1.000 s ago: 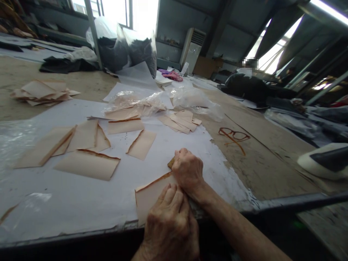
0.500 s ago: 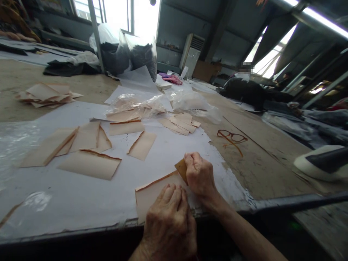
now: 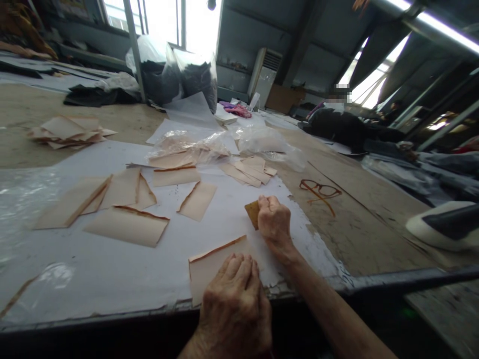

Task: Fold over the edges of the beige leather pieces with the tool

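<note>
A beige leather-like piece (image 3: 209, 271) with a brown folded top edge lies near the table's front edge. My left hand (image 3: 234, 299) rests flat over its right part, fingers stretched and side by side, hiding what is beneath. Up and to the right, my right hand (image 3: 275, 222) is closed around a thin yellow-brown scraper (image 3: 252, 214), its corner pointing left. The scraper is apart from the beige piece, over white paper (image 3: 224, 219). Similar brown-edged pieces lie farther left, among them a long one (image 3: 127, 227) and a smaller one (image 3: 197, 201).
Eyeglasses (image 3: 320, 189) lie on the brown tabletop at right, near a white and black object (image 3: 445, 224). Clear plastic bags (image 3: 269, 142) and a beige stack (image 3: 69, 130) are farther back. Clear plastic film (image 3: 26, 209) covers the left side. A person in dark clothing (image 3: 337, 122) is at the far right.
My right hand has moved up and away with the scraper, off the piece's top right corner, which now shows. My left hand has stayed in place on the piece.
</note>
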Demonstrator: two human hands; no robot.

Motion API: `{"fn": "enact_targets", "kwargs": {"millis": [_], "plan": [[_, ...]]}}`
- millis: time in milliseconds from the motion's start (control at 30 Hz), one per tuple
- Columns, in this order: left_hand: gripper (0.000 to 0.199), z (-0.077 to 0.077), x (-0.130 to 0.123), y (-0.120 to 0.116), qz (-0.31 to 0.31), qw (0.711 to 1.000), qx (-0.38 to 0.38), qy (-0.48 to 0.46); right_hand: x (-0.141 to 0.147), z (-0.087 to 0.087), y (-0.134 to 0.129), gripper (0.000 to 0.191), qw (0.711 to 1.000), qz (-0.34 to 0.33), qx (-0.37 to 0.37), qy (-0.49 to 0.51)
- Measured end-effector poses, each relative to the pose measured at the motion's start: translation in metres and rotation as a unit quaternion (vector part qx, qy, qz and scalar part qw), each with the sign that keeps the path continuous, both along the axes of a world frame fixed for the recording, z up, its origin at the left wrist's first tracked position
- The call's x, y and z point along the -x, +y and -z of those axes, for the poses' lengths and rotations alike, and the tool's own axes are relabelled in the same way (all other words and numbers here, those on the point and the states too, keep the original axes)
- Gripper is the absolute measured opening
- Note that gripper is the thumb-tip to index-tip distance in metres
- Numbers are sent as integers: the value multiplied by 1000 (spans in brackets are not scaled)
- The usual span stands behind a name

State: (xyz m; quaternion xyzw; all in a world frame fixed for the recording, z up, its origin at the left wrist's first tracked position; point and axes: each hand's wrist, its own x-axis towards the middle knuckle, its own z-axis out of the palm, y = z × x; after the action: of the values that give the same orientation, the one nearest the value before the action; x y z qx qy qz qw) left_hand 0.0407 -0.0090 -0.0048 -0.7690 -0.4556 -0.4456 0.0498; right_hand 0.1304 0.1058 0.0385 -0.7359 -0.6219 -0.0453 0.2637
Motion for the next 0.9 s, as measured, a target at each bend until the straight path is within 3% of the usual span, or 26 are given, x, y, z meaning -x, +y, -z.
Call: {"fn": "enact_targets", "kwargs": {"millis": [133,200,367,667,767,900], "plan": [[33,2,0,0,3,1000,-6,-3,-3,0,-27,29,991,-130,-5,-28],[33,3,0,-1,2,1000,-11,-7,3,6,-33,28,984,-157,12,-83],[30,3,-2,-1,-9,1000,-13,-12,16,15,-23,25,979,-109,32,-171],[31,6,-2,-1,-23,1000,-21,-2,35,20,1,24,981,-71,10,-178],[32,5,-1,-1,-18,1000,-23,-5,35,17,16,25,988,-61,16,-143],[34,1,-1,-1,-13,1000,-20,-2,19,5,22,30,999,-16,31,0]]}}
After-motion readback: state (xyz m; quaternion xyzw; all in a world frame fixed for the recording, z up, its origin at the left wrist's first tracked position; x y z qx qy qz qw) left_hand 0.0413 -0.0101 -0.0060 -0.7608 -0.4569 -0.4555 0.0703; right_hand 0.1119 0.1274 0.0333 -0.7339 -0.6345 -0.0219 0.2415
